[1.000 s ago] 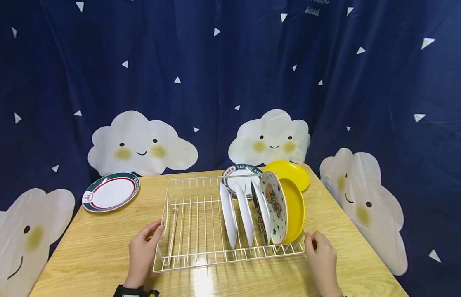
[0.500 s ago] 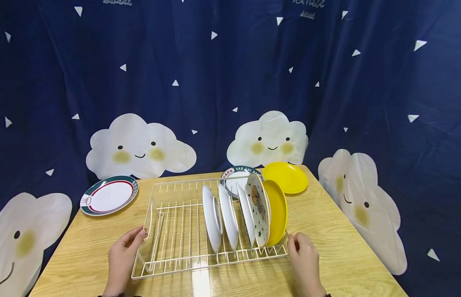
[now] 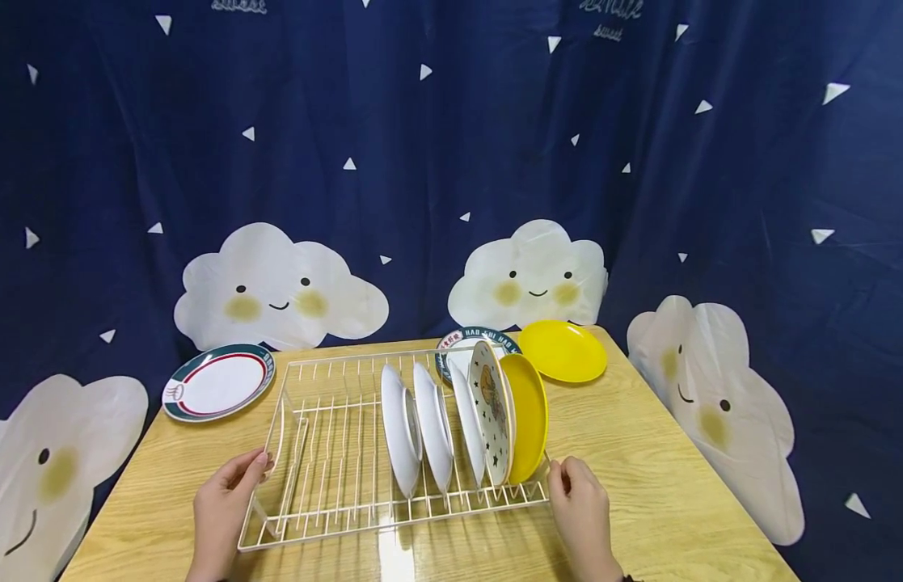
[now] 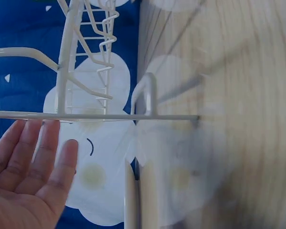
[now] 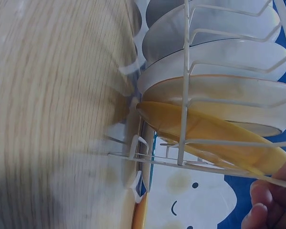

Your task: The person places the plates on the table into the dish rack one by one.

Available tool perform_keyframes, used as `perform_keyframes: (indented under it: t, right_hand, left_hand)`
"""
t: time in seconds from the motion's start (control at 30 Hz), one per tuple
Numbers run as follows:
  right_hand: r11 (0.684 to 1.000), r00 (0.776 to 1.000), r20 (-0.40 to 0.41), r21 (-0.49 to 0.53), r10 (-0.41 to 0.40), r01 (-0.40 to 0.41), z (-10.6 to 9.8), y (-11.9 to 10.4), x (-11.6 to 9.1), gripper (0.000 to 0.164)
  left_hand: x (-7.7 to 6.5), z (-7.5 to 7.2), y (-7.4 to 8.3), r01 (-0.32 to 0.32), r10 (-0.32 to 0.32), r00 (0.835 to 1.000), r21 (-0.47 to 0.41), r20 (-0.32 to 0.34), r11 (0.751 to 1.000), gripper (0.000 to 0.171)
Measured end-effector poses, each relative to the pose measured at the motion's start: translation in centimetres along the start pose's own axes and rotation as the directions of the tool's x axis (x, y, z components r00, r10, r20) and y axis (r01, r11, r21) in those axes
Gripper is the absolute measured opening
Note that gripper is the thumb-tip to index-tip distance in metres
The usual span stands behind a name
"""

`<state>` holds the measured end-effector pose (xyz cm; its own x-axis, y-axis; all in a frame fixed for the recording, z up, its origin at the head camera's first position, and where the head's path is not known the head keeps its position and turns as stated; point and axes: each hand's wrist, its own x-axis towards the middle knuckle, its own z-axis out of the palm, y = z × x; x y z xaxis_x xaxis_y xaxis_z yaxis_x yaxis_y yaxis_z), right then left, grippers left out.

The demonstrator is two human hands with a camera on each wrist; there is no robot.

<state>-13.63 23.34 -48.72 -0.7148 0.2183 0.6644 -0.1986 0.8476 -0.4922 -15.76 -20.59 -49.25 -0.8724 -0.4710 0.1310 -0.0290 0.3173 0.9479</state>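
Note:
A white wire dish rack spans the front of the wooden table. At its left end, my left hand pinches the side wire; in the left wrist view its fingers reach up to the wire. My right hand grips the right end with curled fingers, partly cut off in the right wrist view. Several plates stand on edge in the rack's right half: white plates, a star-patterned plate and, at the right end, a yellow plate. The rack's left half holds no plates.
An oval plate with a green and red rim lies at the table's back left. Behind the rack lie a green-rimmed round plate, partly hidden, and a yellow oval plate. A blue cloud-patterned curtain hangs behind the table.
The dish rack has moved left across the table with both hands on it and the plates standing in it. The plates lying on the table have stayed put.

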Motion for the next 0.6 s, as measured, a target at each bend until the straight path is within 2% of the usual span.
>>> perform_keyframes:
  t: [0.13,0.3,0.47,0.6]
  right_hand:
    - [1.0,0.999,0.044,0.011,0.012,-0.013,-0.1,-0.1,0.5,0.035]
    - [0.999,0.987,0.158,0.022,0.026,-0.03,-0.8,0.7,1.8,0.034]
    - [0.998,0.968,0.24,-0.025,0.068,-0.064,-1.6,2.1,4.1,0.035]
    - [0.998,0.96,0.271,-0.037,0.064,-0.056,-1.6,3.4,6.6,0.036]
  left_hand:
    - [0.1,-0.3,0.3,0.043,-0.043,0.998,0.003,0.036,0.999,0.039]
    - [-0.6,-1.2,0.6,0.111,-0.11,0.986,-0.006,0.123,0.994,0.049]
    - [-2.0,-2.5,0.7,0.148,-0.165,0.968,0.103,0.191,0.984,0.054]
    - [-2.9,-2.9,0.9,0.135,-0.162,0.967,0.147,0.196,0.98,0.053]
